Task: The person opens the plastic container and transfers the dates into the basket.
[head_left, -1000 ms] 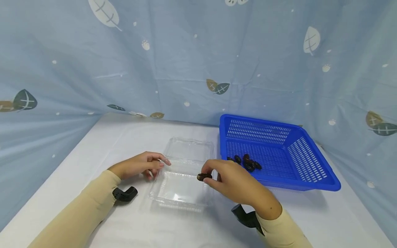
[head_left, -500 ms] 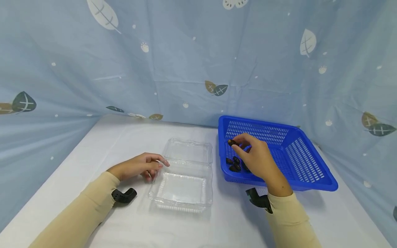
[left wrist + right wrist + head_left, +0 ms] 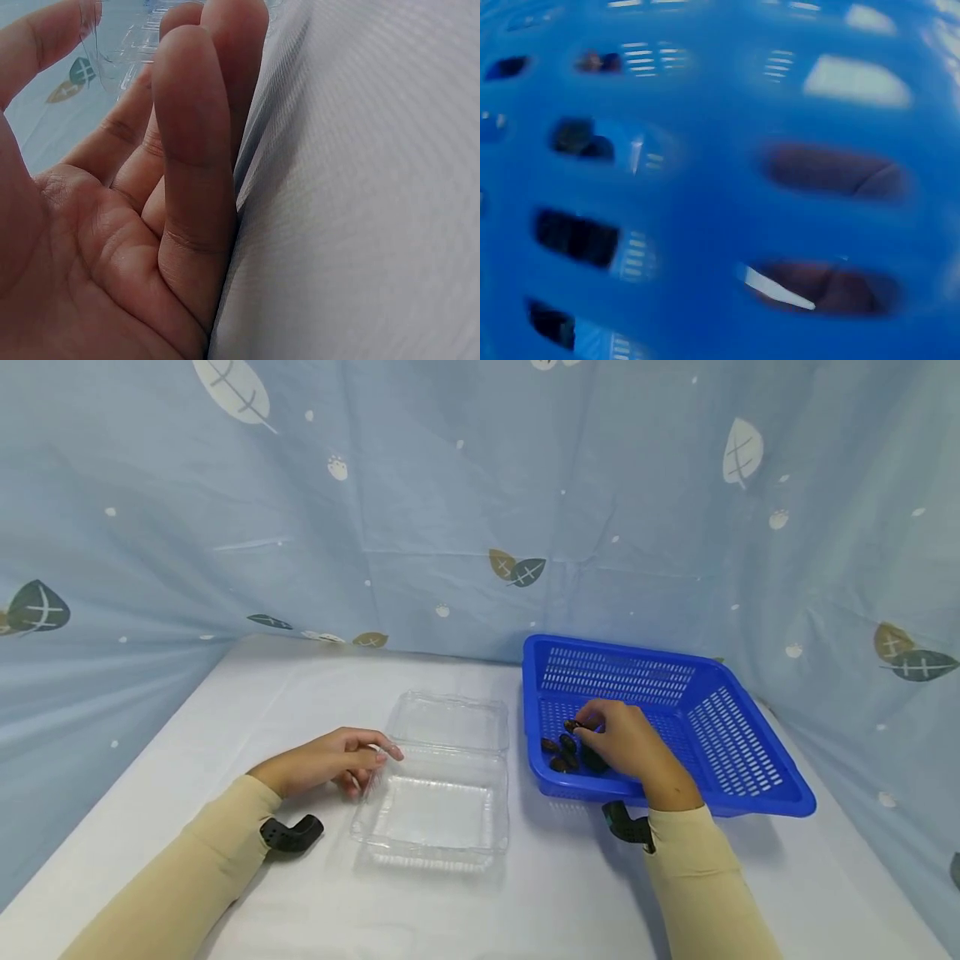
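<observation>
My right hand reaches down into the blue plastic basket. A dark brown, date-like oval fruit is at its thumb and fingertips, apparently pinched. Several more such fruits lie in the basket's near left corner, some partly hidden by the hand. My left hand rests on the white cloth with loosely bent fingers, its fingertips at the left edge of an open clear plastic clamshell box. In the left wrist view, a fingertip touches the clear plastic. Through the slots in the right wrist view, skin and dark fruits show.
The box's lid lies folded back, away from me. A white cloth covers the table. Blue leaf-print curtain hangs behind and at both sides. Black curved wrist mounts sit on both forearms.
My right hand has carried a dark fruit from above the clear box rightward to the basket, then lowered it inside. The left hand has stayed at the box's edge.
</observation>
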Available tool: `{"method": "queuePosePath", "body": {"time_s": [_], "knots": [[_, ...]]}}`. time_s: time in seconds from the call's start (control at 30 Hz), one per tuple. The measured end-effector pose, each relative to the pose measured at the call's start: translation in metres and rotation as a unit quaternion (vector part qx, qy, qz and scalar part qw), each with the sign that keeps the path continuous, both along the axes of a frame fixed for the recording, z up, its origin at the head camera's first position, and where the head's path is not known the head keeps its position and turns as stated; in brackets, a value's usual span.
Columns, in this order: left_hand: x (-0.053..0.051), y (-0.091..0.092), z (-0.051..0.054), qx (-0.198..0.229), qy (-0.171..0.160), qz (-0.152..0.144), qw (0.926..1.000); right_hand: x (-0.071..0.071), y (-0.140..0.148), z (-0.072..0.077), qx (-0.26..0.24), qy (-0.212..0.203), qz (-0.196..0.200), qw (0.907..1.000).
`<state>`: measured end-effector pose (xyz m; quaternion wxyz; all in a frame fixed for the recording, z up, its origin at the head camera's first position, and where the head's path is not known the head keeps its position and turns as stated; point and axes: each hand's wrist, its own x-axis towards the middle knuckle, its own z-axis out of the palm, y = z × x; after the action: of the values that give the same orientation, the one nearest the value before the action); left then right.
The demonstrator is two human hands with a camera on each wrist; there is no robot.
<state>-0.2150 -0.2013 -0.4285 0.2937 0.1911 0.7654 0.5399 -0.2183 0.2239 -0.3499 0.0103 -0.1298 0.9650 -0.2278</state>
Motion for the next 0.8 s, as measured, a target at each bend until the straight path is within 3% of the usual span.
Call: {"method": "queuePosePath", "body": {"time_s": [0.33,0.53,0.7,0.8], "knots": [[-0.004,0.012,-0.001,0.008,0.011,-0.001,0.9999,-0.005,0.003,-0.006,0.056,-0.035,0.024,0.9975],[-0.007,0.013,0.002,0.005,0.007,0.010,0.9999,-0.006,0.005,-0.006,0.055,-0.037,0.028,0.9974],[-0.006,0.010,-0.002,-0.003,0.012,0.003,0.9999,-0.004,0.003,-0.007,0.017,0.000,0.010,0.9998],[-0.004,0.003,-0.003,-0.004,-0.005,0.000,1.0000,0.003,0.003,-0.001,-0.022,0.044,-0.016,0.9987]]}}
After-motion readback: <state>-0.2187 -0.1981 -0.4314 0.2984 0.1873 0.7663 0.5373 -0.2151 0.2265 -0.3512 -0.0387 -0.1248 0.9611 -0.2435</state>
